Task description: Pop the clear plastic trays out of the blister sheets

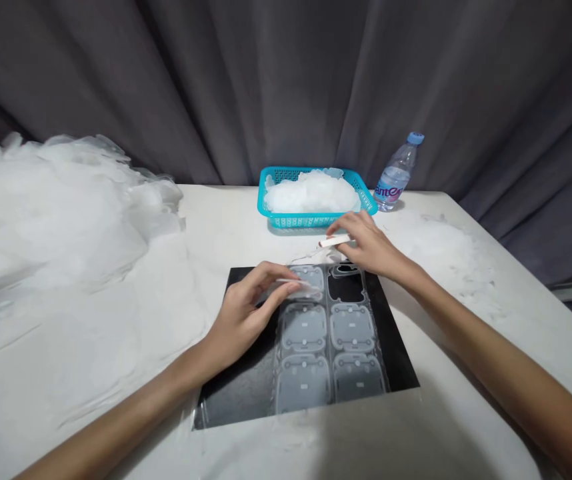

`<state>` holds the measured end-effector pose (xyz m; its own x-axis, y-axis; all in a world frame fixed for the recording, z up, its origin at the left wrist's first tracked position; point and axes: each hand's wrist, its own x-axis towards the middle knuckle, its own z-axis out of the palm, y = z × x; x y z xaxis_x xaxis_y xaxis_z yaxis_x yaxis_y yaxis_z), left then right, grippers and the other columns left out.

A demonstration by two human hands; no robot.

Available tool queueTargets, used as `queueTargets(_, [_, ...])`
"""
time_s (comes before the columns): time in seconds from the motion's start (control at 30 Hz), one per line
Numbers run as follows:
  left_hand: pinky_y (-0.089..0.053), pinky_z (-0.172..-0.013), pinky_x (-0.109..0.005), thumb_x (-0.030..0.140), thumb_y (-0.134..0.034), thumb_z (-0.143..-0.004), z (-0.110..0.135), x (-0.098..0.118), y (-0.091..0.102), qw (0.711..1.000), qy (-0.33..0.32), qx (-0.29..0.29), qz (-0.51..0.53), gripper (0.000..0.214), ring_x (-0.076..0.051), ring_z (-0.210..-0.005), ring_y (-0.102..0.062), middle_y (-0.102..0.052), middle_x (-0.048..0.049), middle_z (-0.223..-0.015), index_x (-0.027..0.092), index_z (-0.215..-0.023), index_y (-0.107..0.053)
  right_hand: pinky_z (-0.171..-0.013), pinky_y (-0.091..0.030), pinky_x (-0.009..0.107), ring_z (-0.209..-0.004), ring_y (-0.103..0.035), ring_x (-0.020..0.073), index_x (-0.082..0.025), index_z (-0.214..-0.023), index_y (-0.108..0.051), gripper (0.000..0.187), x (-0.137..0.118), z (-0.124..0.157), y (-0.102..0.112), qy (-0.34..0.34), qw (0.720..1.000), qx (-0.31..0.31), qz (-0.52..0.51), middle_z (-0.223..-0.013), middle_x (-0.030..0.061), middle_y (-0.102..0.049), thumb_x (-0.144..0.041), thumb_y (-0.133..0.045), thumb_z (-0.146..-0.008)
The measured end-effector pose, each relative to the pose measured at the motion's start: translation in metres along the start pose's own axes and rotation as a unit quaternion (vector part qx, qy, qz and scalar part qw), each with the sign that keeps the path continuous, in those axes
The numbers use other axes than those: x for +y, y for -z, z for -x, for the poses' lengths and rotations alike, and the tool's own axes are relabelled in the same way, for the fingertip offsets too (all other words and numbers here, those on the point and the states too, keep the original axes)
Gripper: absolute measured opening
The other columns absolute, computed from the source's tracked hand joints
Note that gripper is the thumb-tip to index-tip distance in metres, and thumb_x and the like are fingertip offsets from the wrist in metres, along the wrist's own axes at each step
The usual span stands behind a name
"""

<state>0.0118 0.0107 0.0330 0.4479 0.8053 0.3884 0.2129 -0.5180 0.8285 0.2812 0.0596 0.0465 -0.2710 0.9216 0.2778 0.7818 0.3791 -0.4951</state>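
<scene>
A clear plastic sheet [331,347] of several moulded rounded pieces lies on a black mat [246,387] in front of me. My left hand [249,307] rests on the sheet's upper left, fingers curled and pinching a thin translucent piece at its top-left cell. My right hand [366,243] hovers over the sheet's top right corner, fingers closed on a small white flat tool [335,241] and touching loose clear film there. The top-right cell shows bare black mat.
A turquoise basket [316,217] heaped with clear plastic pieces stands behind the mat. A water bottle [397,175] stands to its right. A big heap of clear plastic [56,207] fills the table's left; smaller scraps [436,247] lie at right. Grey curtain behind.
</scene>
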Motion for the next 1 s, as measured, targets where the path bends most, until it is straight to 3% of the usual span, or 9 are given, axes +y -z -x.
queueTargets(0.07, [-0.061,-0.08,-0.026,0.026,-0.064,-0.104,-0.001,0.0,0.002,0.998,0.027,0.011,0.047,0.006,-0.016,-0.088,-0.076,-0.079,-0.0037,-0.1,0.021,-0.104,-0.068,-0.095,-0.041,0.038,-0.103,-0.055,0.0244,-0.021,-0.108,-0.072,0.016,-0.015,0.005,0.016,0.054,0.995,-0.012,-0.078,-0.112,0.0062,-0.071,-0.018,-0.062,-0.096])
queueTargets(0.13, [-0.062,-0.082,-0.028,0.027,-0.066,-0.103,0.0,0.0,0.002,0.996,0.04,0.02,0.071,0.007,-0.018,-0.09,-0.077,-0.08,-0.0048,-0.101,0.021,-0.104,-0.068,-0.086,-0.045,0.033,-0.097,-0.058,0.0211,-0.022,-0.11,-0.073,0.015,-0.032,0.01,0.027,0.106,0.975,-0.098,-0.17,-0.107,0.0041,-0.074,-0.027,-0.07,-0.096])
queueTargets(0.2, [-0.062,-0.086,-0.032,0.029,-0.067,-0.102,0.003,0.001,0.001,0.995,0.047,0.03,0.084,0.009,-0.02,-0.094,-0.077,-0.08,-0.0061,-0.102,0.021,-0.104,-0.067,-0.078,-0.046,0.03,-0.092,-0.059,0.0198,-0.022,-0.103,-0.074,0.018,-0.045,0.015,0.031,0.141,0.956,-0.145,-0.211,-0.098,0.0028,-0.074,-0.033,-0.08,-0.091])
queueTargets(0.43, [-0.062,-0.09,-0.036,0.032,-0.065,-0.104,0.007,0.001,0.002,0.995,0.012,0.035,0.097,0.01,-0.022,-0.101,-0.077,-0.079,-0.0067,-0.106,0.022,-0.105,-0.064,-0.079,-0.047,0.034,-0.083,-0.059,0.0183,-0.021,-0.092,-0.072,0.008,-0.059,0.021,0.033,0.238,0.954,-0.052,-0.174,-0.087,0.0017,-0.072,-0.027,-0.074,-0.097])
queueTargets(0.77, [-0.061,-0.097,-0.038,0.027,-0.057,-0.108,0.01,-0.001,0.006,0.997,-0.022,0.006,0.075,0.007,-0.022,-0.111,-0.075,-0.077,-0.0078,-0.113,0.022,-0.11,-0.061,-0.078,-0.047,0.035,-0.087,-0.059,0.0212,-0.022,-0.096,-0.069,0.006,-0.067,0.023,0.046,0.274,0.955,-0.049,-0.103,-0.089,0.0038,-0.072,-0.025,-0.068,-0.101])
queueTargets(0.83, [-0.058,-0.103,-0.041,0.03,-0.056,-0.108,0.009,-0.005,0.006,0.999,-0.006,-0.02,0.043,0.012,-0.023,-0.118,-0.072,-0.074,-0.0085,-0.122,0.024,-0.118,-0.058,-0.077,-0.046,0.035,-0.086,-0.06,0.0215,-0.023,-0.095,-0.068,0.009,-0.065,0.02,0.048,0.269,0.96,-0.046,-0.07,-0.09,0.0046,-0.073,-0.027,-0.065,-0.102])
queueTargets(0.9, [-0.056,-0.107,-0.044,0.039,-0.062,-0.105,0.006,-0.009,0.007,0.996,0.018,-0.08,-0.029,0.032,-0.026,-0.125,-0.068,-0.069,-0.0104,-0.135,0.026,-0.132,-0.052,-0.073,-0.044,0.034,-0.082,-0.061,0.0202,-0.023,-0.096,-0.067,0.011,-0.058,0.017,0.05,0.239,0.97,-0.038,-0.036,-0.09,0.0047,-0.073,-0.03,-0.062,-0.104])
queueTargets(1.0, [-0.052,-0.111,-0.053,0.057,-0.07,-0.095,0.002,-0.015,0.01,0.966,0.002,-0.195,-0.17,0.064,-0.034,-0.135,-0.061,-0.059,-0.0144,-0.151,0.026,-0.146,-0.048,-0.068,-0.041,0.031,-0.07,-0.06,0.0159,-0.023,-0.1,-0.064,0.012,-0.039,0.009,0.047,0.144,0.988,0.003,-0.047,-0.09,0.003,-0.073,-0.034,-0.061,-0.104])
